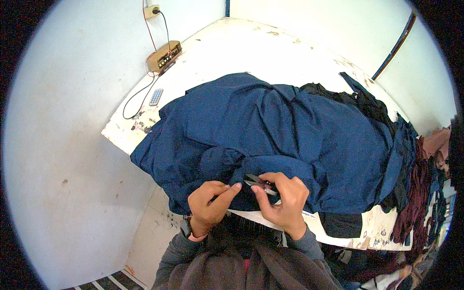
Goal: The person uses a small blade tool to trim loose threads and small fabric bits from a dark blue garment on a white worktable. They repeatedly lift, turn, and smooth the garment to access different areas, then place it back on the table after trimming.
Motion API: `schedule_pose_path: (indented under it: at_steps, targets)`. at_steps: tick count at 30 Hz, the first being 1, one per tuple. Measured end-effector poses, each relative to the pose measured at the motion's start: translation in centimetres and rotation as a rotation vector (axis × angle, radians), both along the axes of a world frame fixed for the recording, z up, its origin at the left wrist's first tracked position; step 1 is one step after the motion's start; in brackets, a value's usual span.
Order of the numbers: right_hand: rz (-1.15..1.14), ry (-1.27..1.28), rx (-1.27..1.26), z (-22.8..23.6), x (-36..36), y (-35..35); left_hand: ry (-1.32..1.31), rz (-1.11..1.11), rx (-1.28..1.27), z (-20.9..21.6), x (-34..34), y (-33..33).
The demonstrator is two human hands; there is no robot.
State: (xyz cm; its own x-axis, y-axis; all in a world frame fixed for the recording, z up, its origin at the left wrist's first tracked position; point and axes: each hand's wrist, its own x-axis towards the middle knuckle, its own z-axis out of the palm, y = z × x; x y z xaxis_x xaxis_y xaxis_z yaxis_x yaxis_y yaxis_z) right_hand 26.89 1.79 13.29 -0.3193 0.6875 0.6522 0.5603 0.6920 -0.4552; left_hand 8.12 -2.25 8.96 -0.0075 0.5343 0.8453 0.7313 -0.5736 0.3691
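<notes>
A large navy blue cloth garment (pixel 227 118) lies heaped in folds over the white table and hangs past its near edge. My left hand (pixel 208 203) is closed at the near side of the garment, with thumb and forefinger pinched together on what looks like a bit of its fabric. Just to the right, my right hand (pixel 288 200) grips a pair of small thread snips (pixel 253 180) between thumb and fingers. Their dark blades point left toward my left fingertips and lie over the cloth. What exactly sits between the left fingertips is too small to make out.
On the white table (pixel 212 53) stand a brown radio-like box (pixel 165 56) with cables and a small remote control (pixel 155 97). A wall socket (pixel 152 11) is above. Black cloth (pixel 374 106) lies behind the garment; maroon cloth (pixel 411 208) hangs over the right edge.
</notes>
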Motion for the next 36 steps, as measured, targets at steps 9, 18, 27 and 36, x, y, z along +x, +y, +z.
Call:
schedule_pose_path:
  at_steps: [9, 18, 27, 36]
  targets:
    - [-0.034, -0.04, 0.016, -0.7, -0.6, 0.7, 0.058, -0.043, 0.039, -0.4, -0.2, -0.1]
    - [-0.025, 0.02, -0.022, 0.1, -0.4, 0.6, 0.136, -0.038, 0.115, -0.9, -0.5, 0.2]
    - [0.034, 0.189, -0.257, -1.9, -0.3, 0.6, 0.246, -0.054, 0.085, -1.0, -0.9, -0.3]
    - [0.222, 0.683, -0.924, -3.9, -0.3, 1.0, -0.167, -0.005, -0.21, -1.3, -1.3, -0.2]
